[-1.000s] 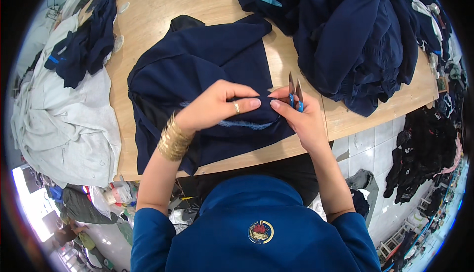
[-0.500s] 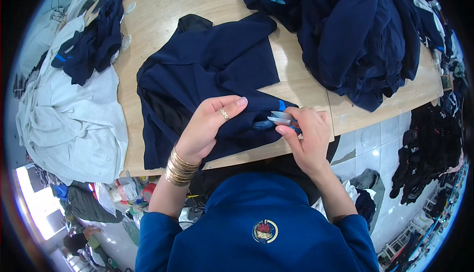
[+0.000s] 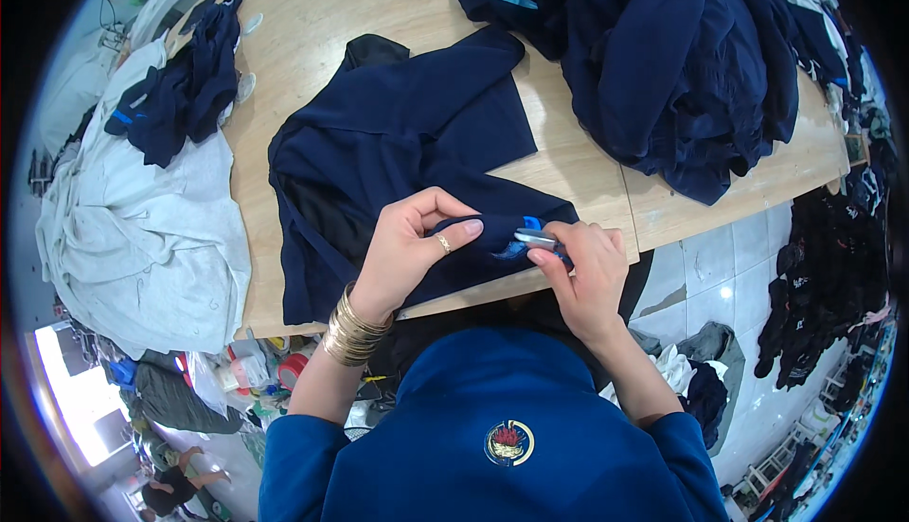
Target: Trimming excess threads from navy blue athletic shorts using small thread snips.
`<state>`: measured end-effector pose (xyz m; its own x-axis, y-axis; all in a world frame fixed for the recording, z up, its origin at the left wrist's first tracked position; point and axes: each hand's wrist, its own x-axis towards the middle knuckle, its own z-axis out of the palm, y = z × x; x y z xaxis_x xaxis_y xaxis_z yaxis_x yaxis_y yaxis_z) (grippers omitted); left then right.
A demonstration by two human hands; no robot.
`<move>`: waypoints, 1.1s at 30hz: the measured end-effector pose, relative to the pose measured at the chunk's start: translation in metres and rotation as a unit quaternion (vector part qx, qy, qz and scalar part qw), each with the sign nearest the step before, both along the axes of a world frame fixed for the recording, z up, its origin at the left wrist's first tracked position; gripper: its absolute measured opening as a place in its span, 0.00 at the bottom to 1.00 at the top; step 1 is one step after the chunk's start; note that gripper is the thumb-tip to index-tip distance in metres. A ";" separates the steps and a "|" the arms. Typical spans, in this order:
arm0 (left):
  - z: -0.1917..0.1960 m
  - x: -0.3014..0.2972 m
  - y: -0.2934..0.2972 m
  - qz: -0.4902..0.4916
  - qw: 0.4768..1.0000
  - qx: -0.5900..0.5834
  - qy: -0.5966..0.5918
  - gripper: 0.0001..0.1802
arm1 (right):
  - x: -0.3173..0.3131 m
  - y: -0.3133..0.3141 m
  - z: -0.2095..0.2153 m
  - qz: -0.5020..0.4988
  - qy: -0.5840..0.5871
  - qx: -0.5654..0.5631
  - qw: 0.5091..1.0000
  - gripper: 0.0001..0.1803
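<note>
A dark navy garment [image 3: 388, 134] lies spread on the wooden table in front of me. My left hand [image 3: 409, 249], with a ring and gold bangles, pinches its near edge between thumb and fingers. My right hand [image 3: 592, 276] is closed around small thread snips [image 3: 535, 237]. Their metal blades point left and sit together against the cloth, beside a bright blue patch [image 3: 531, 223] on the garment. Just below the blades, some blue stitching shows at the fabric edge. Whether a thread lies between the blades is too small to tell.
A large heap of navy garments [image 3: 682, 86] covers the table's far right. Pale grey cloth [image 3: 142, 228] hangs over the left edge, with small navy pieces [image 3: 185, 91] on top. Dark clothes [image 3: 814, 295] lie on the tiled floor at right. Another person [image 3: 175, 484] is at lower left.
The snips' blades, apart before, have come together at the cloth. My left thumb and fingers have shifted slightly right and now grip the garment edge, which is raised toward the blades.
</note>
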<state>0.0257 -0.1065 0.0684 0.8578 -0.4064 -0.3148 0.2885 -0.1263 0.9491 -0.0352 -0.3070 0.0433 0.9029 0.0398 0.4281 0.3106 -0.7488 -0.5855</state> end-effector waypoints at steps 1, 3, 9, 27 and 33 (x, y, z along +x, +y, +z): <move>0.001 -0.001 -0.003 0.037 0.998 -0.047 0.033 0.06 | -0.002 0.000 0.001 0.000 -0.001 0.001 1.000 0.13; 0.001 -0.003 -0.005 0.048 0.995 -0.074 0.041 0.07 | -0.004 0.003 0.003 0.015 0.019 -0.020 1.000 0.12; 0.005 -0.007 -0.012 0.071 0.989 -0.121 0.042 0.10 | -0.004 0.004 0.005 0.004 -0.001 -0.036 0.999 0.13; 0.010 -0.006 -0.011 0.057 0.993 -0.096 0.044 0.11 | -0.002 0.005 0.008 0.004 0.021 -0.003 1.000 0.13; 0.015 0.002 -0.006 -0.027 0.998 -0.056 -0.014 0.14 | 0.013 0.010 0.011 0.022 0.146 0.369 0.918 0.11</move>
